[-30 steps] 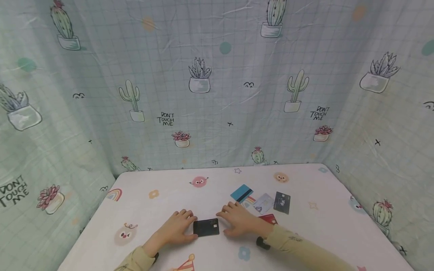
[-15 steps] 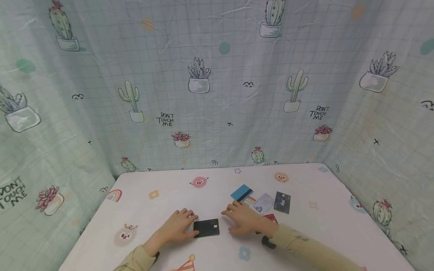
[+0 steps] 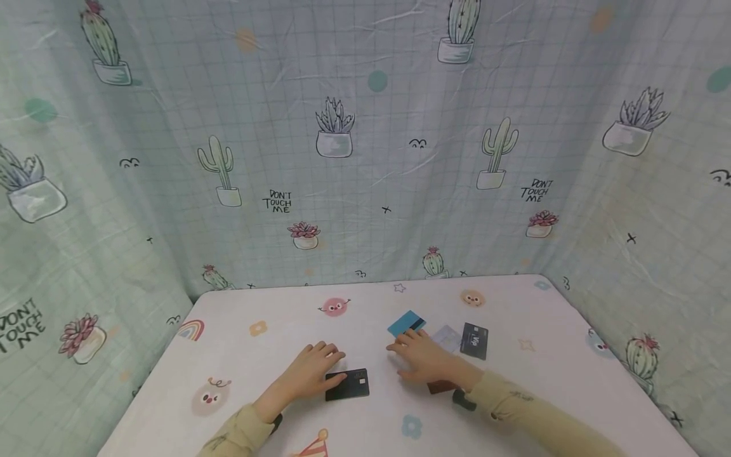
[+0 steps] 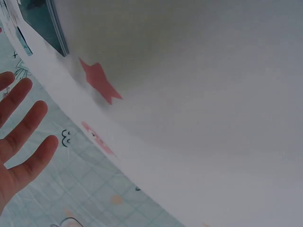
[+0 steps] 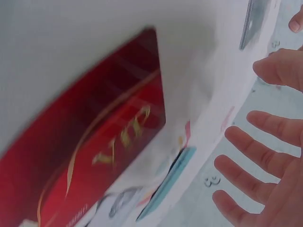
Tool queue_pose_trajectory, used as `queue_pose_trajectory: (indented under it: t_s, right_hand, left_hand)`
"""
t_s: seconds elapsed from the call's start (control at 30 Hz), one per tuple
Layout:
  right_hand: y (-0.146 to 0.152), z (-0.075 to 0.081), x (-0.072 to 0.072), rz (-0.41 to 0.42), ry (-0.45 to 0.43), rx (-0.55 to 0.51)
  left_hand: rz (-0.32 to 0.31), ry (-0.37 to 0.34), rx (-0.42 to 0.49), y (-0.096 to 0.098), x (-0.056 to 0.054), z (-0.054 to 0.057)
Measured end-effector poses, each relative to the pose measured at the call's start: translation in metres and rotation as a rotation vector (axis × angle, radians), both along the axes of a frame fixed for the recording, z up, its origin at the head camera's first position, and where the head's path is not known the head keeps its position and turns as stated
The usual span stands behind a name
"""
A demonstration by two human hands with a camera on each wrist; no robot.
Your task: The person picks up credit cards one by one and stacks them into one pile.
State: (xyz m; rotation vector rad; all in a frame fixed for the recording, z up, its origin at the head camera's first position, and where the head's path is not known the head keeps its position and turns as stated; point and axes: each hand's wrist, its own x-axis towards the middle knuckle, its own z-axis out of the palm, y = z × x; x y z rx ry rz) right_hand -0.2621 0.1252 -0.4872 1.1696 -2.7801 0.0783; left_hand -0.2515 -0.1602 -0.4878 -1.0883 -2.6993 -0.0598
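Note:
A small stack of black cards (image 3: 348, 385) lies on the table between my hands, and its layered edge shows in the left wrist view (image 4: 45, 26). My left hand (image 3: 311, 376) is at the stack's left side, thumb over the top card; whether it touches cannot be told. Its fingers (image 4: 33, 116) are spread. My right hand (image 3: 425, 360) hovers or rests near the blue card (image 3: 404, 323), fingertips at that card's near edge, fingers spread and holding nothing. Under its wrist lies a red VIP card (image 5: 113, 142), mostly hidden in the head view.
A pale grey card (image 3: 447, 337) and a dark grey VIP card (image 3: 474, 341) lie right of the blue card. The white table (image 3: 354, 330) carries printed cartoon patterns. A cactus-print curtain (image 3: 365, 178) surrounds its back and sides.
My right hand has moved right and away from the black cards, now covering part of the blue and pale cards. My left hand has shifted slightly right and forward. The black cards stay put.

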Motion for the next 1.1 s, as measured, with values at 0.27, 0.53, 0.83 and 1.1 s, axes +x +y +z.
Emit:
queue_pose_trajectory:
  t_s: [0.27, 0.53, 0.83, 1.1]
  right_hand:
    - [0.016, 0.008, -0.009, -0.036, -0.036, -0.017]
    - [0.031, 0.014, -0.016, -0.064, -0.013, -0.032]
    - [0.050, 0.017, -0.027, -0.122, -0.019, -0.045]
    - [0.060, 0.015, -0.040, -0.133, 0.067, -0.060]
  left_hand:
    - [-0.016, 0.034, 0.045, 0.016, -0.002, 0.007]
    - [-0.011, 0.082, 0.052, 0.033, -0.011, 0.014]
    - [-0.007, 0.101, 0.039, 0.052, -0.025, 0.019]
    - [-0.041, 0.134, 0.084, 0.070, -0.036, 0.021]
